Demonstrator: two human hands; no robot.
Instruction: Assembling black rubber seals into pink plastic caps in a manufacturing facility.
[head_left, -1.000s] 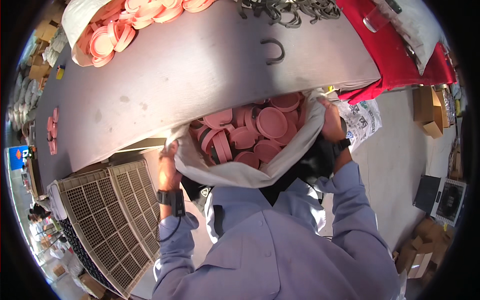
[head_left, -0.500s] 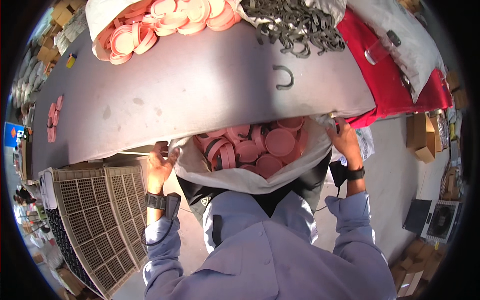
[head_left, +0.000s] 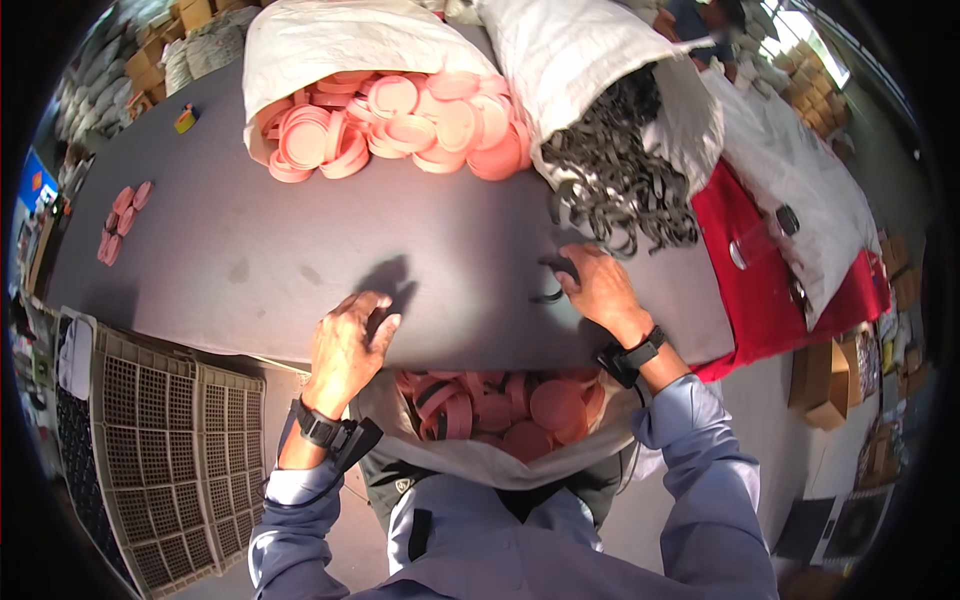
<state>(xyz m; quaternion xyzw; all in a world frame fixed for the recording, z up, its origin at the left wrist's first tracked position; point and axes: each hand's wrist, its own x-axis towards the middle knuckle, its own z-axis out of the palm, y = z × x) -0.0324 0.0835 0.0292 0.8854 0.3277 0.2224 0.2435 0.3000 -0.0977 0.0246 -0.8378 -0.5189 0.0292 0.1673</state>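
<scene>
My right hand [head_left: 606, 292] is over the grey table, its thumb and fingers closed at the bend of a dark curved strap [head_left: 546, 297]; the fingers partly hide the strap. My left hand [head_left: 346, 342] hovers over the near part of the table with nothing in it, thumb apart from the loosely bent fingers. A white sack [head_left: 520, 474] in front of me, below the table edge, holds pink round lid-like pieces [head_left: 556, 407], some with dark straps. Across the table, more pink pieces [head_left: 408, 133] spill from another white sack [head_left: 360, 38], beside a heap of dark straps [head_left: 625, 165].
A sack [head_left: 590, 40] lies behind the strap heap. Several pink pieces [head_left: 124, 222] sit at the table's left, near a small yellow object [head_left: 186, 119]. Plastic crates [head_left: 175, 455] stand at left. Red cloth [head_left: 715, 225] and a clear container [head_left: 752, 248] are at right.
Both hands have left the rim of the near sack and moved forward over the table. My right hand has come to the loose strap. The view has tilted up, showing more of the far sacks.
</scene>
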